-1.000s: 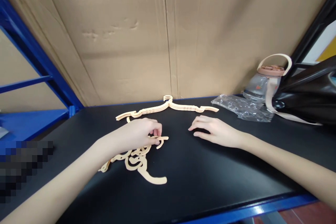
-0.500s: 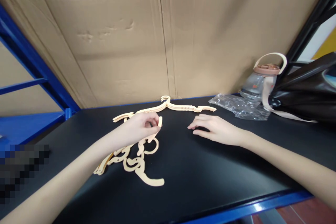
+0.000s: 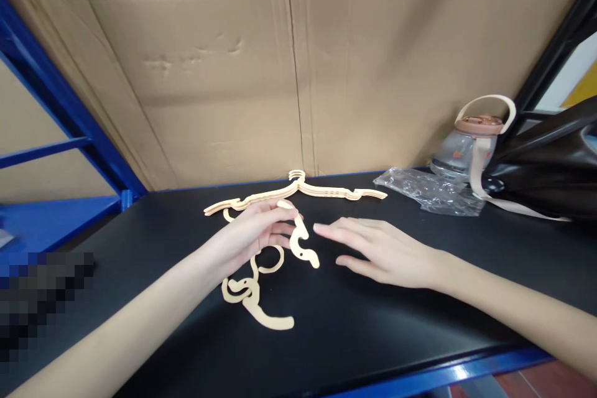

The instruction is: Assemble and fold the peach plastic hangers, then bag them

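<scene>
Between thumb and fingers, my left hand [image 3: 263, 230] pinches a cream hanger arm piece [image 3: 301, 242], raised above the table with its curved, notched end pointing down. My right hand [image 3: 373, 249] is just to the right of that piece, fingers stretched out and apart from it. Below my left hand lie loose hanger pieces: a hook piece [image 3: 281, 259] and a curved arm [image 3: 268, 320] by other overlapping parts. Behind both hands rests a stack of assembled hangers [image 3: 326, 191], hooks toward the cardboard. My left hand and forearm hide part of the loose pieces.
The black table [image 3: 373, 329] has a blue front edge. Crumpled clear plastic [image 3: 433, 193] lies at the back right, beside a strapped water bottle [image 3: 466, 146] and a black bag [image 3: 550, 161]. Cardboard [image 3: 224, 87] stands behind; a blue frame [image 3: 79, 112] is at left.
My left hand has turned, bringing the notched end of the hanger piece into view, up off the loose pieces. My right hand has moved left and nearer to it.
</scene>
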Demonstrator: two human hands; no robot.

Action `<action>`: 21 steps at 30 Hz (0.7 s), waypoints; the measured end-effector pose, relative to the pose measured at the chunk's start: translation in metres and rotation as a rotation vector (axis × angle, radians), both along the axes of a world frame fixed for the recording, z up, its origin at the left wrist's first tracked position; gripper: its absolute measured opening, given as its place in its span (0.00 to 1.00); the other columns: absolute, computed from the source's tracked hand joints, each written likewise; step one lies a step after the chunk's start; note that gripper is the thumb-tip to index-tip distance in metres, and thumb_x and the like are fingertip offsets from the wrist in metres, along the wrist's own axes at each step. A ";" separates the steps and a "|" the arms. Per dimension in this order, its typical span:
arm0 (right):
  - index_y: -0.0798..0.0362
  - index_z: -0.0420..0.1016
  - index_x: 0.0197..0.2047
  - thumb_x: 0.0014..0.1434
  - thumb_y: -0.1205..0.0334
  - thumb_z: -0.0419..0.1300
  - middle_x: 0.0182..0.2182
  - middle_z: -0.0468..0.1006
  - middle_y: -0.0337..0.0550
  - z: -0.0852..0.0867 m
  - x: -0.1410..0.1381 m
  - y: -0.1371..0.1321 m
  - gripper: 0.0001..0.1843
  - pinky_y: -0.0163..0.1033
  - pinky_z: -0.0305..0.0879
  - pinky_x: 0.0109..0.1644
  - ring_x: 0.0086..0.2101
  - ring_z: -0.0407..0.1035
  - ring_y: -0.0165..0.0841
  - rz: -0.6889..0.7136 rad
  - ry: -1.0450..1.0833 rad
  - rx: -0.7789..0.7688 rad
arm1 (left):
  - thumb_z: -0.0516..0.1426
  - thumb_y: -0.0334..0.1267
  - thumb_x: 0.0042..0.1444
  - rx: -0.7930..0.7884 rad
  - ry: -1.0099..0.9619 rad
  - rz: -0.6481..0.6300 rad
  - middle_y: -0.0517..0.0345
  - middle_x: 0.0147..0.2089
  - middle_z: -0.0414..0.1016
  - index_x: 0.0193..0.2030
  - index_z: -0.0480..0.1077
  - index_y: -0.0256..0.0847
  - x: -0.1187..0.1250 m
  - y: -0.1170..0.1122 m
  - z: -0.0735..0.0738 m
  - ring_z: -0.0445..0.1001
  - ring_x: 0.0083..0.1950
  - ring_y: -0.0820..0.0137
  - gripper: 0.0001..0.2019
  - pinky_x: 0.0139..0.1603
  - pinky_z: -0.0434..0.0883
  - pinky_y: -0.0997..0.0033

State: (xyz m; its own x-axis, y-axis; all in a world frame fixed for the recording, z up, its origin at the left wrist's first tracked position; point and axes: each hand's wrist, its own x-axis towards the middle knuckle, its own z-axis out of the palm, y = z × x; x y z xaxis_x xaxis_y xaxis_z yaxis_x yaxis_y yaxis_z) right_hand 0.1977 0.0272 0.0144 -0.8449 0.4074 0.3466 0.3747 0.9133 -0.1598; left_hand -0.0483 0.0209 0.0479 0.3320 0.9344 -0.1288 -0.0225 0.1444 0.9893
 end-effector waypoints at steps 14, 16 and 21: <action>0.46 0.67 0.59 0.68 0.64 0.49 0.48 0.72 0.44 0.004 -0.007 -0.012 0.18 0.37 0.67 0.48 0.43 0.70 0.29 0.116 0.254 -0.463 | 0.58 0.48 0.56 0.132 0.281 -0.030 0.52 0.43 0.75 0.37 0.66 0.40 -0.008 0.004 0.013 0.77 0.46 0.61 0.13 0.45 0.74 0.61; 0.45 0.69 0.57 0.67 0.63 0.50 0.47 0.72 0.43 0.005 -0.008 -0.010 0.17 0.37 0.67 0.47 0.42 0.70 0.29 0.093 0.292 -0.526 | 0.56 0.49 0.56 0.365 0.596 -0.001 0.55 0.42 0.75 0.38 0.68 0.41 -0.022 0.011 0.018 0.75 0.46 0.61 0.13 0.44 0.72 0.62; 0.47 0.71 0.56 0.66 0.63 0.52 0.48 0.73 0.42 0.004 -0.012 -0.010 0.16 0.39 0.64 0.54 0.48 0.68 0.32 -0.009 0.245 -0.479 | 0.59 0.45 0.52 0.571 1.195 -0.287 0.59 0.41 0.74 0.39 0.74 0.48 -0.053 0.016 0.011 0.72 0.42 0.63 0.09 0.41 0.67 0.68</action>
